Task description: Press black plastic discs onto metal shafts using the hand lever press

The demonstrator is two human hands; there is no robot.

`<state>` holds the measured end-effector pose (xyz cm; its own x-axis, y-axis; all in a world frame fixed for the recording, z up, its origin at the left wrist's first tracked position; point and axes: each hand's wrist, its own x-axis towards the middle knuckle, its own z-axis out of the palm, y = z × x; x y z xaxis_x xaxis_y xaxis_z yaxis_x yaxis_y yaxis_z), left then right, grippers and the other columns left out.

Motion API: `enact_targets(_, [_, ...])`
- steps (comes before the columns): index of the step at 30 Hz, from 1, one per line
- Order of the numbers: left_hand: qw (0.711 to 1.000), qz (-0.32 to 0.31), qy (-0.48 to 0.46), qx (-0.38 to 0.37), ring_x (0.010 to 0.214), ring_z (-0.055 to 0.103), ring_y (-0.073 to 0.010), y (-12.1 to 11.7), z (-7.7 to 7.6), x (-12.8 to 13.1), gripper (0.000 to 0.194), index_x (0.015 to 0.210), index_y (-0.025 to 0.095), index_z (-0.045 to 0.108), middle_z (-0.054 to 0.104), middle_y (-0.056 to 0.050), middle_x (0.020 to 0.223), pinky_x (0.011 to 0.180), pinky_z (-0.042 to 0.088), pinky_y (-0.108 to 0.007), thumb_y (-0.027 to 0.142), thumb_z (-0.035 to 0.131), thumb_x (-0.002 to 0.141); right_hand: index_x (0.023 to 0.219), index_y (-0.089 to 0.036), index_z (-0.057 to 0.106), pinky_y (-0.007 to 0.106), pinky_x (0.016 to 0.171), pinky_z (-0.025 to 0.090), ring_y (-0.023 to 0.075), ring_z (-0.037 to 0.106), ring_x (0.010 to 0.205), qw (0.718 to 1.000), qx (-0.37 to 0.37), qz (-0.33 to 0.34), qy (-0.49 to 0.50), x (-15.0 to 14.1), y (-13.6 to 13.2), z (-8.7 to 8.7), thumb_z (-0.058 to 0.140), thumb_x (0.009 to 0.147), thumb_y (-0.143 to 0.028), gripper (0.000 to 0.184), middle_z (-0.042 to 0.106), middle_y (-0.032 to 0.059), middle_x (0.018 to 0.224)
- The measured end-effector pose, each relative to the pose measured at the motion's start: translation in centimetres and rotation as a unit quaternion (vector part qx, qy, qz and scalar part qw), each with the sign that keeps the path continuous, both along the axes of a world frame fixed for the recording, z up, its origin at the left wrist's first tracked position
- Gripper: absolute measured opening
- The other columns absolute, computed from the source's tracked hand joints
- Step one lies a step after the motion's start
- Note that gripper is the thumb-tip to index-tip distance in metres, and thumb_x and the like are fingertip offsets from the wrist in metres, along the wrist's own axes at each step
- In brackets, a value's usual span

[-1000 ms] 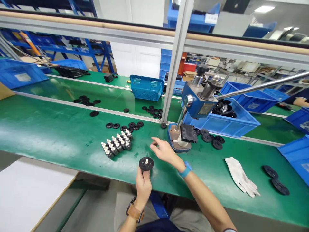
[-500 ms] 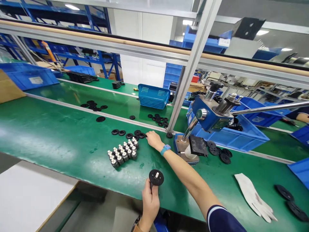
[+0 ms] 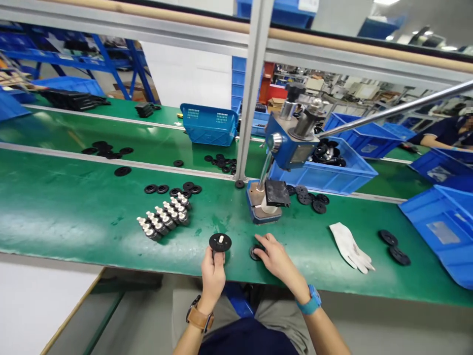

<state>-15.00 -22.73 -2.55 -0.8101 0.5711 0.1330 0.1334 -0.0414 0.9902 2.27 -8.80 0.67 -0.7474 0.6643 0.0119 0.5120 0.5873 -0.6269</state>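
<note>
My left hand (image 3: 213, 277) is closed around the lower part of a piece topped by a black disc (image 3: 215, 243), held level at the table's front edge. A white pin stands up through the disc's middle. My right hand (image 3: 274, 257), to its right, has thumb and fingers on the edge of a small black ring (image 3: 254, 252) just at the green table. Left of my hands stand rows of small dark cylinders with white tops (image 3: 162, 220). Behind them lie several loose black rings (image 3: 161, 189).
A blue lever press (image 3: 291, 143) with a long handle stands behind my right hand. Near it are black discs (image 3: 303, 198), a blue bin (image 3: 325, 178) and a white glove (image 3: 349, 246). A metal post (image 3: 247, 98) rises behind. A co-worker's arm (image 3: 432, 140) shows at far right.
My right hand has come back from the rings by the cylinders to beside my left hand, bringing a black ring. The left hand still holds the disc piece. The view has shifted right and down.
</note>
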Motion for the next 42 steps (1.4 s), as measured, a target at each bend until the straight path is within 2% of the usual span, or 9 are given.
enact_targets(5, [0.998,-0.064,-0.024,-0.009,0.057,0.049,-0.0135,-0.6,1.0,0.5,0.053,0.087,0.019,0.060,0.055,0.002,0.066,0.054,0.044,-0.024,0.071,0.052,0.096,0.155,-0.020,0.045,0.046,0.101,0.057,0.0282,0.067,0.113,0.999,-0.031,-0.028,0.026,1.3,-1.3,-0.2,0.069,0.094,-0.024,0.065,0.058,0.0139,0.131])
enact_targets(9, [0.995,-0.079,-0.055,-0.007,0.060,0.050,-0.0133,-1.1,1.2,1.2,0.052,0.086,0.019,0.060,0.057,0.001,0.070,0.057,0.045,-0.024,0.069,0.055,0.095,0.153,-0.023,0.046,0.050,0.105,0.055,0.0333,0.061,0.125,0.998,-0.026,-0.035,0.040,1.4,-2.8,-0.1,0.083,0.084,-0.029,0.079,0.055,0.0137,0.136])
enact_targets(16, [0.992,-0.114,-0.049,-0.031,0.064,0.058,-0.0164,-1.3,1.5,2.2,0.052,0.095,0.016,0.068,0.064,-0.002,0.073,0.061,0.050,-0.026,0.068,0.063,0.091,0.115,-0.017,0.066,0.047,0.090,0.059,0.0296,0.066,0.102,0.996,0.018,-0.052,0.065,0.6,-3.4,-0.7,0.080,0.085,-0.021,0.033,0.062,0.0094,0.108])
enact_targets(19, [0.989,-0.139,-0.024,-0.047,0.086,0.071,-0.0258,-1.5,1.6,2.6,0.056,0.106,0.015,0.074,0.076,-0.011,0.094,0.078,0.058,-0.034,0.068,0.066,0.088,0.116,-0.018,0.064,0.040,0.087,0.059,0.0239,0.066,0.096,0.989,-0.026,-0.072,0.129,1.3,-2.9,1.0,0.079,0.084,-0.019,0.035,0.061,0.0077,0.109])
enact_targets(24, [0.982,-0.182,-0.035,-0.041,0.115,0.071,-0.0358,-1.6,2.0,3.4,0.061,0.120,0.017,0.076,0.078,-0.017,0.120,0.103,0.055,-0.048,0.068,0.068,0.087,0.127,-0.024,0.061,0.037,0.091,0.057,0.0224,0.063,0.104,0.960,-0.073,-0.055,0.265,2.7,-4.0,6.3,0.076,0.085,-0.020,0.044,0.057,0.0079,0.118])
enact_targets(27, [0.974,-0.217,-0.054,-0.035,0.113,0.071,-0.0362,-1.7,2.2,3.8,0.064,0.120,0.018,0.077,0.079,-0.016,0.120,0.103,0.056,-0.048,0.071,0.069,0.084,0.131,-0.026,0.060,0.039,0.099,0.055,0.0242,0.061,0.113,0.961,-0.081,0.029,0.262,2.7,-5.2,8.3,0.079,0.085,-0.020,0.050,0.057,0.0084,0.122])
enact_targets(34, [0.954,-0.262,-0.119,-0.080,0.098,0.073,-0.0360,-2.2,3.3,3.6,0.073,0.095,0.018,0.083,0.082,-0.015,0.101,0.093,0.059,-0.048,0.083,0.078,0.062,0.139,-0.025,0.057,0.041,0.101,0.053,0.0263,0.058,0.117,0.968,-0.063,0.131,0.204,3.1,-5.3,9.4,0.076,0.089,-0.021,0.054,0.056,0.0111,0.126])
enact_targets(39, [0.924,-0.351,-0.123,-0.090,0.084,0.068,-0.0295,-2.6,5.0,3.4,0.059,0.089,0.017,0.082,0.079,-0.011,0.089,0.081,0.060,-0.041,0.074,0.078,0.070,0.139,-0.025,0.056,0.039,0.098,0.053,0.0254,0.059,0.113,0.966,-0.060,0.184,0.173,3.8,-5.5,11.0,0.077,0.091,-0.024,0.053,0.058,0.0103,0.122])
enact_targets(42, [0.919,-0.364,-0.114,-0.096,0.078,0.064,-0.0265,-2.8,5.7,3.3,0.047,0.084,0.017,0.081,0.076,-0.009,0.085,0.076,0.058,-0.038,0.064,0.077,0.076,0.141,-0.025,0.054,0.040,0.098,0.055,0.0260,0.059,0.112,0.965,-0.047,0.195,0.167,4.0,-6.0,11.7,0.075,0.093,-0.026,0.053,0.058,0.0112,0.122])
